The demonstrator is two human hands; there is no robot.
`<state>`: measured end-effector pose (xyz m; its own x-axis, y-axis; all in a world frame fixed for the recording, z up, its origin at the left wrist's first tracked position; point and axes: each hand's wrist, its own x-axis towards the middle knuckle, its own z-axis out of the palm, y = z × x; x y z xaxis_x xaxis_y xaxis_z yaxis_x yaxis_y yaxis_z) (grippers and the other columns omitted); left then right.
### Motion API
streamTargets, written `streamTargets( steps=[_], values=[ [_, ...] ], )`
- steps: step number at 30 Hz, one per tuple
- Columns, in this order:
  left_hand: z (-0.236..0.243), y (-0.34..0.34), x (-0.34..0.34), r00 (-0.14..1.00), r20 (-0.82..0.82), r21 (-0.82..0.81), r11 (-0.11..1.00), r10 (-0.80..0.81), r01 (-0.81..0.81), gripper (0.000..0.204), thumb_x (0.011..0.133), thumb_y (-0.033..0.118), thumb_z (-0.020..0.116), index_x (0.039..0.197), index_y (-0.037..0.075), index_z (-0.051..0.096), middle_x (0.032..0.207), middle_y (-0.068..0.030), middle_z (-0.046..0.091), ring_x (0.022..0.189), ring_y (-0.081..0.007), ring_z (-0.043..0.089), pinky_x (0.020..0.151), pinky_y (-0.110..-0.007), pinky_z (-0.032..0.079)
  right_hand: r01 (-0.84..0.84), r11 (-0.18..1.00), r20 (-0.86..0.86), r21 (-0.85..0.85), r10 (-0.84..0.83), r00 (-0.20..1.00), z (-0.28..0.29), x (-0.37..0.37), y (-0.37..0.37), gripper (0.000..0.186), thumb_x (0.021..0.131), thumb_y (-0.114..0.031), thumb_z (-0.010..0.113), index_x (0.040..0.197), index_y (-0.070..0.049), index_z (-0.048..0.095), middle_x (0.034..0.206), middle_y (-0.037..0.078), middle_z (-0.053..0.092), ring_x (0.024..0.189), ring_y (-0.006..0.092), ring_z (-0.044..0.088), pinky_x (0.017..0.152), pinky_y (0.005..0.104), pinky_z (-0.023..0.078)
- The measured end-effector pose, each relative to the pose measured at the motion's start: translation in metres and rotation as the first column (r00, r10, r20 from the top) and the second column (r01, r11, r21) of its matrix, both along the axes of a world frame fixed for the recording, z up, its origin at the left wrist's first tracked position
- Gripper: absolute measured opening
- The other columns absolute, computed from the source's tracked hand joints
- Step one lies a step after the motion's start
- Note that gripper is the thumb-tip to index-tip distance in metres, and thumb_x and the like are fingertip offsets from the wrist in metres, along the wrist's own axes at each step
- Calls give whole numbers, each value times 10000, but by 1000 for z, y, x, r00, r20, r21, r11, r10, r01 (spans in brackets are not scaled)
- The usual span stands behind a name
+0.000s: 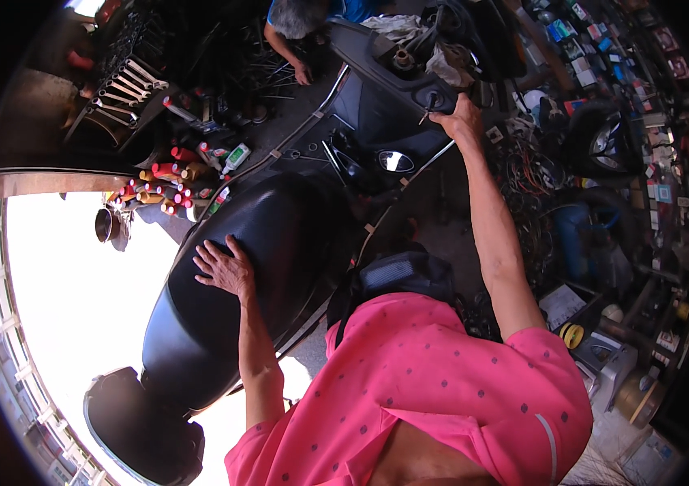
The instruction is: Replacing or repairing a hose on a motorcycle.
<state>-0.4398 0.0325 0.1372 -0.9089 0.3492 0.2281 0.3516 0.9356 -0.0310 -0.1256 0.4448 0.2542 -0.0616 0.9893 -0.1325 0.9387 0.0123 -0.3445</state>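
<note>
At the far left, by the glare from outside, a dark rounded piece (pixel 138 417) sits at the tail of the scooter (pixel 300 211). The machine lies slantwise across the workshop floor, left of the person in the pink shirt (pixel 442 368). Its long seat (pixel 267 206) is black and smooth, paler with sheen toward the rear. On it the left hand (pixel 227 267) rests palm down, fingers spread apart and gripping nothing, the forearm running up from below, elbow slightly bent. Further right, an oval mirror (pixel 395 161) catches the light below the dark front panel (pixel 377 101), edged with bright trim. At its right end the right hand (pixel 462 123) reaches out on a long, nearly straight arm, thumb beside a small key-like piece (pixel 423 118); its other fingers are mostly hidden, so I can't tell whether they are closed.
</note>
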Motion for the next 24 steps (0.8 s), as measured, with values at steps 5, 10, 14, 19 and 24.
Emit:
streamTargets(
  steps=[5,10,14,19,24],
  values=[
    [0,0,0,1000,14,-5,1000,8,-8,688,956,595,401,1417,88,459,1508,-115,397,1425,-321,289,1134,-601,131,2,1000,-11,31,-2,1000,-4,1,0,680,730,-335,841,1251,-31,527,1167,191,626,1073,366,618,828,500,555],
    [2,0,1,1000,26,15,1000,-1,1,681,962,585,391,1421,85,453,1515,-125,382,1433,-326,268,1137,-598,120,15,1000,19,25,-16,1000,-6,1,3,718,721,-356,845,1288,-68,512,1202,165,620,1096,350,612,846,491,548],
    [3,0,2,1000,18,14,1000,-1,1,680,963,583,393,1418,82,455,1513,-128,386,1429,-331,275,1137,-597,118,17,1000,22,15,-17,1000,-7,0,3,716,722,-358,844,1290,-75,514,1206,164,619,1099,350,610,848,494,546],
    [3,1,2,1000,4,13,1000,-7,7,680,961,583,400,1417,82,457,1511,-128,389,1426,-330,281,1135,-600,120,10,1000,28,2,-10,1000,-5,0,4,708,721,-354,845,1280,-67,519,1204,167,620,1106,351,606,858,493,540],
    [1,0,1,1000,2,17,1000,-11,11,683,959,588,399,1416,84,461,1509,-127,393,1427,-329,281,1135,-602,120,13,1000,23,22,-13,1000,-6,1,3,709,712,-355,849,1271,-63,525,1205,168,620,1120,347,600,871,480,533]
  ],
)
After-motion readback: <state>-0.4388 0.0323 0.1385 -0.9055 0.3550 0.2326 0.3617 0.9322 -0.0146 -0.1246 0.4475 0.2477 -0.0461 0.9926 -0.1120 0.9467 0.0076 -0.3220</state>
